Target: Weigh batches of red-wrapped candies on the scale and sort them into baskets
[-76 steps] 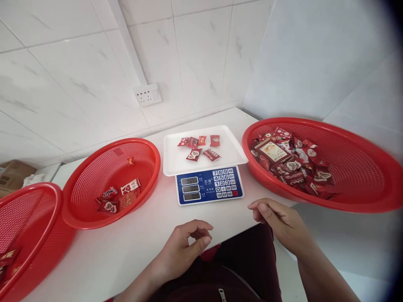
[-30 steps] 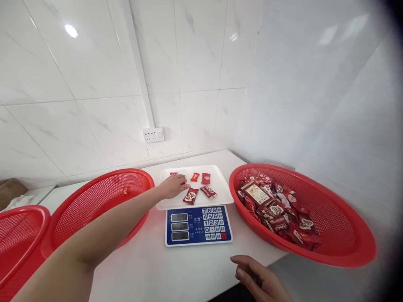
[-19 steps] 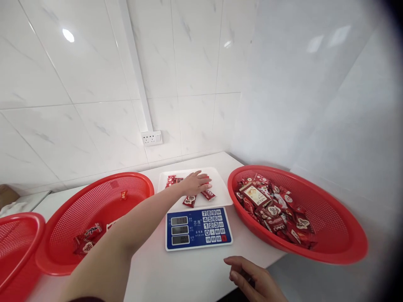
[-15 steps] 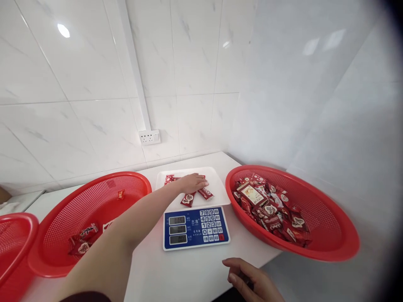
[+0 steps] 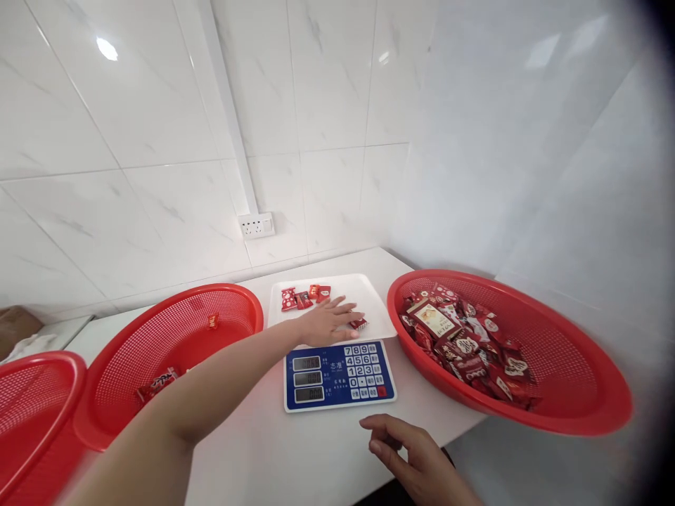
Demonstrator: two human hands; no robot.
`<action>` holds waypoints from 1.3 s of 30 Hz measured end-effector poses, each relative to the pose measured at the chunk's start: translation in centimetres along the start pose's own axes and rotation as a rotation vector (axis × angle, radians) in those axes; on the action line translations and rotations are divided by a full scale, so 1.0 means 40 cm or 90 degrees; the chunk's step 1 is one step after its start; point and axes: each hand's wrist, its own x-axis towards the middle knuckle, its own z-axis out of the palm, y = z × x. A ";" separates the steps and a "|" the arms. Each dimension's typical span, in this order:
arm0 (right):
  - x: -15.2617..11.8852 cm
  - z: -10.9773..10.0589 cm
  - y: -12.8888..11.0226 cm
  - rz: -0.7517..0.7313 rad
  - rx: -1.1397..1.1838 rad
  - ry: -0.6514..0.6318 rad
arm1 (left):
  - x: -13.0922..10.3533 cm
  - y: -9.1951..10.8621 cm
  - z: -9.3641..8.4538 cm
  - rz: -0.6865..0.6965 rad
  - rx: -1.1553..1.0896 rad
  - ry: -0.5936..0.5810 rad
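My left hand (image 5: 330,323) is spread palm down over the white weighing tray (image 5: 369,299) of a scale, fingers apart, partly covering a dark red packet (image 5: 358,324). Small red packets (image 5: 304,299) lie behind it on the tray. The blue keypad panel (image 5: 337,376) with three displays faces the front. Lower right, my right hand (image 5: 408,453) hangs before the scale, fingers curved with a gap between thumb and index finger and nothing visible in it.
A red basket (image 5: 590,379) heaped with red packets stands on the right. Another red basket (image 5: 237,299) with a few packets is on the left, beside a third red basket (image 5: 74,372). A wall socket (image 5: 256,225) sits behind the table.
My left hand has spread its fingers and come nearer the tray's front edge, covering the long packets. More small packets at the back show. The view has shifted slightly.
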 end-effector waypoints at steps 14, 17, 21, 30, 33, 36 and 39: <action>-0.016 -0.002 0.011 0.012 -0.023 0.015 | -0.060 -0.141 -0.006 -0.227 0.022 0.075; -0.018 -0.002 0.005 0.000 -0.019 0.040 | -0.030 -0.151 -0.009 -0.267 -0.001 0.056; -0.021 -0.009 0.006 0.008 -0.034 0.047 | -0.015 -0.142 -0.028 -0.213 -0.039 -0.030; -0.015 0.013 0.010 0.001 -0.040 0.032 | -0.024 -0.123 -0.021 -0.192 -0.057 0.024; -0.020 0.015 0.013 0.004 -0.036 0.045 | -0.025 -0.118 -0.022 -0.198 -0.057 0.051; -0.023 0.011 0.016 0.009 -0.036 0.038 | -0.039 -0.113 -0.025 -0.208 -0.048 0.068; -0.021 0.008 0.020 0.016 -0.044 0.013 | -0.081 -0.121 -0.029 -0.233 -0.022 0.093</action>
